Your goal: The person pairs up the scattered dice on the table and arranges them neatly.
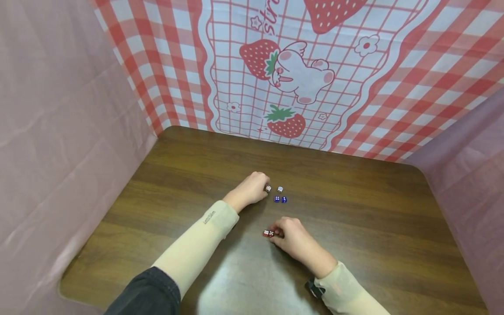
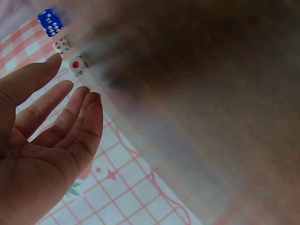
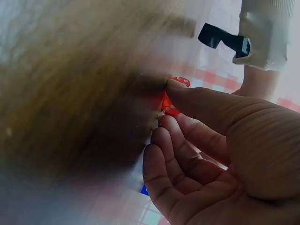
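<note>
My left hand (image 1: 252, 189) reaches over the table beside a white die (image 1: 268, 188). In the left wrist view that die (image 2: 76, 65), one red dot towards me, sits just beyond the parted thumb and fingers, with no grip on it visible. A second white die (image 1: 280, 189) stands to its right, and two blue dice (image 1: 277, 199) lie side by side just nearer. Closer to the person, my right hand (image 1: 295, 238) pinches at a pair of red dice (image 1: 266, 233) between thumb and fingers. The right wrist view shows red faces (image 3: 169, 106) partly hidden by the thumb.
A brown wooden table (image 1: 354, 210) lies under both hands. Behind it hangs a red-and-white checked cloth (image 1: 232, 87) with strawberry prints, and pinkish curtains (image 1: 59, 131) close in both sides. A dark strap (image 1: 313, 288) is at the right wrist.
</note>
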### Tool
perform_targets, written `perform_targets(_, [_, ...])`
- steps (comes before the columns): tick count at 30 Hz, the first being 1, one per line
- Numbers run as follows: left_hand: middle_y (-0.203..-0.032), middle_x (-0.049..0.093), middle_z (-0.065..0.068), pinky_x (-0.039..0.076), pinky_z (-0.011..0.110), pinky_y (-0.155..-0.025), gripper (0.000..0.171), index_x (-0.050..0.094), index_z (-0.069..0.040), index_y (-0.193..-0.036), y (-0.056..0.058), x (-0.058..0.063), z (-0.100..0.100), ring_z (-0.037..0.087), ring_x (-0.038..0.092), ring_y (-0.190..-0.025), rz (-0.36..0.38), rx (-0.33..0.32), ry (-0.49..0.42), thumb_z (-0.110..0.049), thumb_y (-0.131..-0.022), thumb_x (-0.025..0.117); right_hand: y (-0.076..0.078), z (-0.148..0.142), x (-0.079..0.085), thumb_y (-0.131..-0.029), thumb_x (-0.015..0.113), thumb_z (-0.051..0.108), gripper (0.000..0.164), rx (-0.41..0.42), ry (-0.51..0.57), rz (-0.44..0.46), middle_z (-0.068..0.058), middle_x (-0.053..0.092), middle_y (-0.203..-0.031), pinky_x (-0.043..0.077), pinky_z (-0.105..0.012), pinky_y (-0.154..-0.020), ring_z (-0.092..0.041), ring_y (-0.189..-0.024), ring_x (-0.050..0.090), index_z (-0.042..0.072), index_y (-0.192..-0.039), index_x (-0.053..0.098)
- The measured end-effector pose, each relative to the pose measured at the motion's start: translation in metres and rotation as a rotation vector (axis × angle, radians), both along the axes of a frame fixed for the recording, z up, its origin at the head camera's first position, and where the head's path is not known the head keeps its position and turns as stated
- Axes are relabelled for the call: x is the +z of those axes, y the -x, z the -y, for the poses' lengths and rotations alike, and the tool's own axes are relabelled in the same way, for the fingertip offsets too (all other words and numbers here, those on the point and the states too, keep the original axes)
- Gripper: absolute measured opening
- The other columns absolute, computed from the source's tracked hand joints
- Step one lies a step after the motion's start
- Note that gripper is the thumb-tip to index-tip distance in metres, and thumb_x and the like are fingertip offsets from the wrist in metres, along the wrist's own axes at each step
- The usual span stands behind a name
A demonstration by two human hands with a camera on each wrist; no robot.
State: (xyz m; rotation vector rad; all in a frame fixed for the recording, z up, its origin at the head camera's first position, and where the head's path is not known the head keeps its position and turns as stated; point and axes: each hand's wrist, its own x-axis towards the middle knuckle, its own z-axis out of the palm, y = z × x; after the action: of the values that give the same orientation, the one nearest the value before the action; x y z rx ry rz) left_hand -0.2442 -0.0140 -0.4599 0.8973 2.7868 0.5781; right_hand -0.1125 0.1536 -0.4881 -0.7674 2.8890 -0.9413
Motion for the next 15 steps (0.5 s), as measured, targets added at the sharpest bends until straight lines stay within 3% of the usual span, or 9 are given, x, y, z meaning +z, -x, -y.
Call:
perform_targets(9, [-0.107,0.072,0.009,0.052,0.033,-0.090,0.018,0.075,-0.002,-0.107,0.0081,-0.0052,-0.0046,0.023,0.067,-0.101,0.029,0.008,-0.006,-0.004,-0.089,0.076,0.0006,0.0009,0.0010,-0.075,0.086,0.000,0.016,-0.006,-0.015,0.010,0.004,0.059,-0.074,0.050,-0.027,-0.061,-0.008,-0.067,0.056,0.007,-0.083,0.074])
perform_targets(15, [-0.094,0.072,0.005,0.053,0.030,-0.080,0.007,0.077,-0.005,-0.095,0.0087,-0.0049,-0.0065,0.019,0.066,-0.087,0.033,0.005,0.005,-0.003,-0.089,0.075,0.0009,0.0000,0.0010,-0.074,0.086,0.001,0.016,-0.008,-0.021,0.008,0.005,0.059,-0.074,0.049,-0.027,-0.061,-0.008,-0.066,0.055,0.008,-0.083,0.074])
